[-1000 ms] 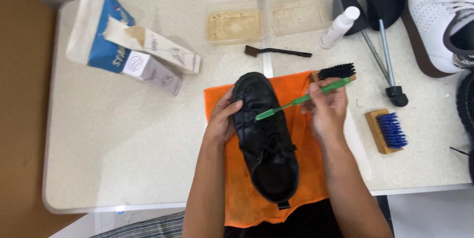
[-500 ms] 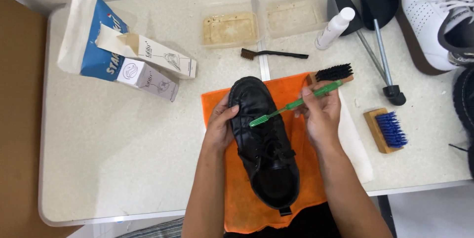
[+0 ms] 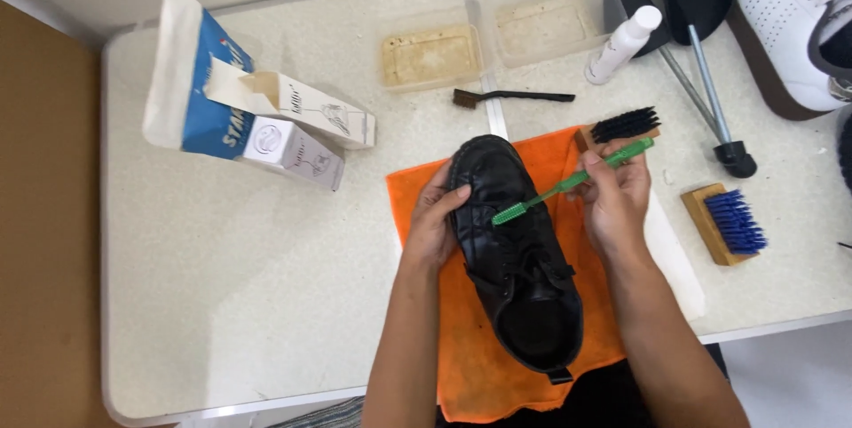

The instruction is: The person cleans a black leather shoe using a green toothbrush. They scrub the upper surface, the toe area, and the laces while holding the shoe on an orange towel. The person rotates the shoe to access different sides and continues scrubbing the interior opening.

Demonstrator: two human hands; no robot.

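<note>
Only one view here, looking straight down from the head camera. The black shoe lies on its sole on an orange cloth near the front edge of the table, toe pointing away from the person. The left hand is curled around the left side of the toe, fingers wrapped against the leather to steady it. The right hand has its fingers pinched closed on a green toothbrush, and the bristle head sits on the upper of the shoe, just behind the toe.

What could go wrong, as I see it: the grip on that brush is far back on the handle, so a hard push could make the head skid off the leather and flick dirt onto the cloth or the white sneaker at the far right corner. The cloth hangs over the table edge too, so a tug toward the body might slide the shoe off with it. The little white bottle looks tippy if an elbow swings.

Containers: two clear plastic tubs at the back, the left tub with a brownish-yellow slab or residue, the right tub with paler stuff. Can't tell what it is. Opened cardboard boxes lie at the left, contents hidden.
</note>
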